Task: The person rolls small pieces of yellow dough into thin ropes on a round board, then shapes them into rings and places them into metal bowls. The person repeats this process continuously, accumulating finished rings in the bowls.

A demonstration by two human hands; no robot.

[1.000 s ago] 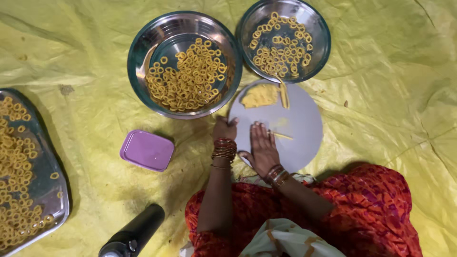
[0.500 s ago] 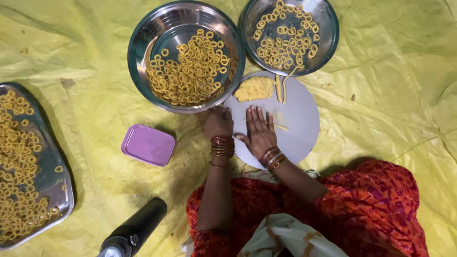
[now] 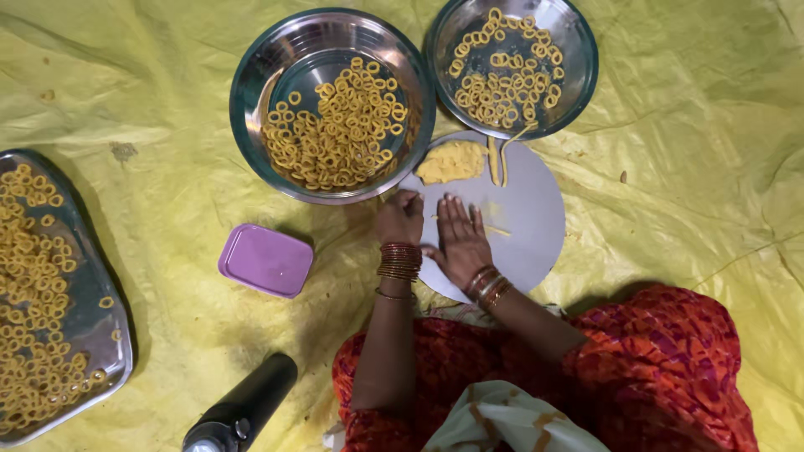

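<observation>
My right hand (image 3: 459, 238) lies flat, palm down, fingers together, on a round grey board (image 3: 528, 243), over a thin dough strand (image 3: 496, 228) that sticks out beside the fingers. At the board's left edge, my left hand (image 3: 400, 216) rests with its fingers curled; I cannot see anything in it. A lump of yellow dough (image 3: 450, 161) and two rolled strands (image 3: 498, 159) lie at the board's far side. Both wrists wear bangles.
Two steel bowls with several dough rings stand beyond the board, a large one (image 3: 251, 75) and a smaller one (image 3: 582, 59). A steel tray (image 3: 100, 276) of rings lies at the left. A purple lidded box (image 3: 265, 259) and a black bottle (image 3: 243, 412) sit on the yellow sheet (image 3: 687, 167).
My right hand slid forward over the board and then a little back, staying flat. My left hand stayed at the board's left edge.
</observation>
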